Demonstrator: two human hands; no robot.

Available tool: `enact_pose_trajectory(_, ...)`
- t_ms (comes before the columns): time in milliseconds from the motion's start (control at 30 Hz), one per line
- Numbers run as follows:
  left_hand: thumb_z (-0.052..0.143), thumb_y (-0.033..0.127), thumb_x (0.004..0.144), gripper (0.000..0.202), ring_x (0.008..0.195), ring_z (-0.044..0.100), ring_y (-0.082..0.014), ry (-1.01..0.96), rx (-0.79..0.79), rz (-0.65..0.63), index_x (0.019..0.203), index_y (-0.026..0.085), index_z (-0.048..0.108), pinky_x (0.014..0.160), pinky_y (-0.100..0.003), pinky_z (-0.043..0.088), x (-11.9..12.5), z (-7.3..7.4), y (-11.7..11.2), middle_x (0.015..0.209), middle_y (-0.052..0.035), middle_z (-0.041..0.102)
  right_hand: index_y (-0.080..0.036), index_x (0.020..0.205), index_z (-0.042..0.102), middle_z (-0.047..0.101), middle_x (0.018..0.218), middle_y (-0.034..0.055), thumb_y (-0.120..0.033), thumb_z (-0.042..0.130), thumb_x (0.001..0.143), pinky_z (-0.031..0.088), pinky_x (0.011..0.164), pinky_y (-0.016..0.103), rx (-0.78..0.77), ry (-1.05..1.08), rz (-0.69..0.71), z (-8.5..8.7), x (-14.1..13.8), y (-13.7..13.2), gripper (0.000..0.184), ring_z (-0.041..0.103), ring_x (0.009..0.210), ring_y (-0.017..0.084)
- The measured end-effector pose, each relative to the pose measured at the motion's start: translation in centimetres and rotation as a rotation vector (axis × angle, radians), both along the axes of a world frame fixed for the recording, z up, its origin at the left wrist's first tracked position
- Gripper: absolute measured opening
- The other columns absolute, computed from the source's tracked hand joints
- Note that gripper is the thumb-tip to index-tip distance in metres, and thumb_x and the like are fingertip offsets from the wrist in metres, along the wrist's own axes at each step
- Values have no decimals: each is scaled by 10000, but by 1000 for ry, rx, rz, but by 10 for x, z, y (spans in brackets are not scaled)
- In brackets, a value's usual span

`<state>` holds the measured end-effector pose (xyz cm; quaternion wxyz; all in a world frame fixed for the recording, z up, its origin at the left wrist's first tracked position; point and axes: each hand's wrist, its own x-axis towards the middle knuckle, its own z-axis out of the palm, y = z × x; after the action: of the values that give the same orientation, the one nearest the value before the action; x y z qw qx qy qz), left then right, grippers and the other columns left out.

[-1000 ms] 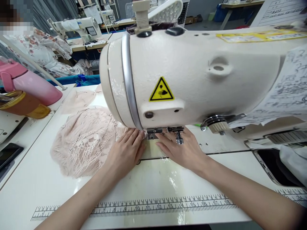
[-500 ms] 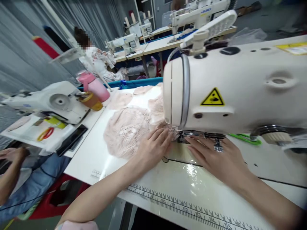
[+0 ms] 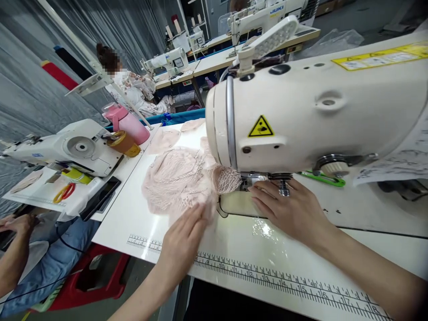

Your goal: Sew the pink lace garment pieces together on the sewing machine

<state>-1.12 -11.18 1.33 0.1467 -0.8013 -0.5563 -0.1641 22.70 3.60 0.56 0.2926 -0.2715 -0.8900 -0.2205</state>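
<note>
Head view, looking down over your sewing table (image 3: 133, 232). Your left hand (image 3: 185, 234) lies flat and open, fingers stretched out together, with the fingertips touching the near edge of a pale pink lace fabric (image 3: 177, 183); the hand is slightly blurred. It grips nothing. The lace is spread in a loose heap on the table to the left of the sewing machine (image 3: 317, 111), and one corner of it reaches under the machine head to the presser foot (image 3: 249, 180).

Your right hand (image 3: 290, 211) rests palm down on the machine bed, just in front of the presser foot. Its fingers are open and straight and point left towards that lace corner. It holds nothing.

A printed ruler (image 3: 267, 278) runs along the near edge of the table. A yellow warning sticker (image 3: 261, 128) sits on the front of the machine head.

On the neighbouring table to the left stand a pink bottle (image 3: 129, 122), a brown cup (image 3: 123, 141), a second machine (image 3: 73, 145) and a dark phone (image 3: 100, 196). Another person's hand (image 3: 16, 225) shows at the lower left edge.
</note>
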Motion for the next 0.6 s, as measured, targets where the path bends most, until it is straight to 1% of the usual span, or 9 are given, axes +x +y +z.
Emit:
enact_pose_trajectory(133,424,41,854,236,1274,511,-193,-100,-276,-400,997,144,583,1092,-359,432,29,14,-10,1293,-80,616,-197,998,661,709,980,-3,-221,547,904,385,746,305,-86,34,61,0,-1,-2,150,578,719,127)
enact_pose_trajectory(200,420,76,836,232,1265,515,-184,-168,-393,-522,1001,150,566,1104,-358,412,40,21,-7,1310,-79,602,-188,1031,648,707,990,0,-172,528,896,407,744,296,-140,63,114,-2,-1,-3,182,597,784,136)
enact_pose_trajectory(267,424,106,844,302,1234,535,-187,-225,-433,-532,1124,135,533,1042,-343,466,48,23,1,1309,-110,590,-163,1050,639,704,1008,9,-95,499,869,426,751,292,-181,104,161,-3,-1,-3,239,606,833,143)
enact_pose_trajectory(333,446,142,883,383,1177,564,-204,-254,-420,-457,1265,116,467,936,-328,529,53,21,14,1275,-148,585,-152,1026,642,702,1010,9,-31,463,835,435,751,286,-208,146,198,-4,1,-2,288,606,849,143)
enact_pose_trajectory(367,461,166,902,388,1137,579,-214,-258,-404,-416,1286,116,459,883,-326,548,54,19,22,1242,-156,588,-157,994,648,702,995,5,-17,450,824,436,750,283,-220,160,216,-5,2,-2,296,604,856,142)
enact_pose_trajectory(433,485,200,921,314,1041,600,-220,-255,-373,-374,1225,129,519,812,-334,562,56,16,37,1155,-148,599,-180,900,661,701,929,-2,-23,442,822,434,751,280,-242,169,256,-5,5,-1,280,598,860,143)
enact_pose_trajectory(500,486,191,926,216,994,596,-217,-232,-345,-378,1113,141,582,793,-343,559,55,14,50,1089,-127,606,-195,810,662,691,858,-1,-50,451,829,431,758,286,-262,146,290,-5,7,0,256,590,851,145)
enact_pose_trajectory(567,466,149,924,182,1017,586,-221,-197,-324,-384,1043,143,603,813,-357,556,54,13,58,1101,-122,608,-195,768,662,684,828,5,-61,460,827,429,765,291,-279,116,294,-5,8,0,249,584,835,144)
enact_pose_trajectory(600,451,126,920,196,1046,581,-228,-179,-306,-364,1046,137,601,829,-367,555,53,12,59,1132,-128,607,-192,768,664,686,830,9,-62,461,826,430,769,293,-285,103,288,-5,8,0,248,583,839,145)
